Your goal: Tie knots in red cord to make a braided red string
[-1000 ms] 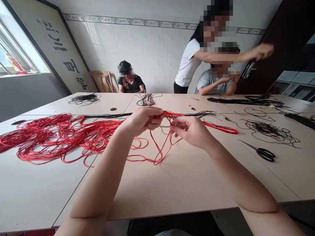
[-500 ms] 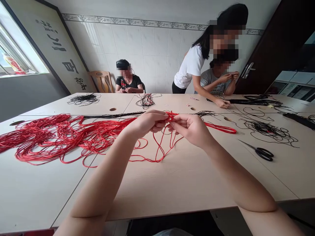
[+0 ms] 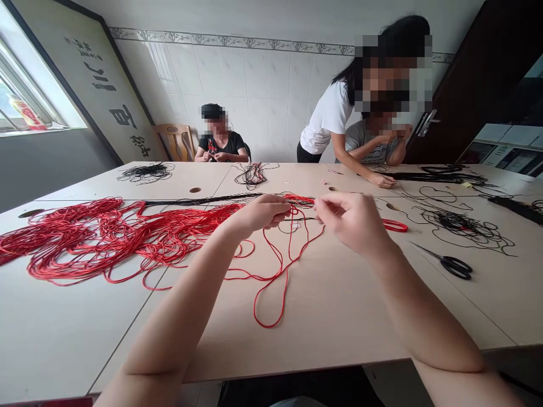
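My left hand is closed in a pinch on a red cord above the middle of the table, with small loops showing at its fingertips. To its right, apart from it, my right hand is slightly blurred, its thumb and fingers pinched together. A strand of the red cord runs up to the fingers of my right hand. Below both hands the cord hangs in crossing strands, and one long loop lies on the table. A big tangle of red cords spreads out to the left of my left hand.
Black-handled scissors lie at the right, near a black cord tangle. More black cords lie at the far left of the table. Across it, two people sit, and a person in a white shirt leans over, reaching onto it.
My right hand has moved right, away from my left hand, which stays nearly in place. A long red loop now lies on the table below. The standing person has leaned lower.
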A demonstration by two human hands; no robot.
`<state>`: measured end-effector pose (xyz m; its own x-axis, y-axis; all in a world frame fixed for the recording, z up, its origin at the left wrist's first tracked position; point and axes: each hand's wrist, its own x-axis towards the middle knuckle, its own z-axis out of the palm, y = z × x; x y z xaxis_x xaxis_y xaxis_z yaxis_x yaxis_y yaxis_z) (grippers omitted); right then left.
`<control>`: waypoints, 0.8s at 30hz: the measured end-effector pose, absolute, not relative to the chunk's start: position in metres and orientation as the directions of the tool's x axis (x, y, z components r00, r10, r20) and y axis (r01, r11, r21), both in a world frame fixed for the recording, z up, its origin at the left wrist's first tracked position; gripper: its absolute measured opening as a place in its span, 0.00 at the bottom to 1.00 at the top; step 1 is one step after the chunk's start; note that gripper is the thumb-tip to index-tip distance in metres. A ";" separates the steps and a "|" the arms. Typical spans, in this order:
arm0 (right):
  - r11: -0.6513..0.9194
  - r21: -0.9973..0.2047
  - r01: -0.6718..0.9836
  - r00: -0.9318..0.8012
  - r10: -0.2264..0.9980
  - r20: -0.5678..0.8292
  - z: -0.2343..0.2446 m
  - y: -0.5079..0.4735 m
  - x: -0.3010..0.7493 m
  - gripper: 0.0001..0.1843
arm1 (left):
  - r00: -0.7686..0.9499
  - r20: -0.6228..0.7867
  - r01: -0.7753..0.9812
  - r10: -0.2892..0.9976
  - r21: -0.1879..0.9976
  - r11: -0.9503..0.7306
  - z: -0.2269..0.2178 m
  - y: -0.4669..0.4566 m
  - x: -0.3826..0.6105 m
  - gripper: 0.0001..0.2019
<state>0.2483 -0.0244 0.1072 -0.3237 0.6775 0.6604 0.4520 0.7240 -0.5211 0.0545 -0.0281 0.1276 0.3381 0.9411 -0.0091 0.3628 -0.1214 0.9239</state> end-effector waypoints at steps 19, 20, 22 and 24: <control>0.551 -0.391 0.737 -0.624 0.777 -0.081 0.011 -0.036 0.216 0.20 | 0.335 0.036 0.296 0.942 0.945 -0.142 0.134 -0.026 0.043 0.14; 0.541 -0.413 0.733 -0.618 0.784 -0.068 0.004 -0.038 0.215 0.18 | 0.334 0.039 0.303 0.942 0.942 -0.146 0.135 -0.027 0.043 0.15; 0.542 -0.421 0.728 -0.624 0.778 -0.077 -0.002 -0.039 0.216 0.13 | 0.330 0.045 0.312 0.943 0.937 -0.154 0.135 -0.028 0.044 0.15; 0.532 -0.442 0.722 -0.626 0.775 -0.087 -0.001 -0.040 0.219 0.11 | 0.325 0.048 0.311 0.945 0.938 -0.155 0.134 -0.027 0.044 0.15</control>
<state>0.2189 -0.0395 -0.0008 -0.6256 0.7753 -0.0873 0.7216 0.5325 -0.4425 0.0437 -0.0275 0.1343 0.3249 0.9445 0.0477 0.3115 -0.1546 0.9376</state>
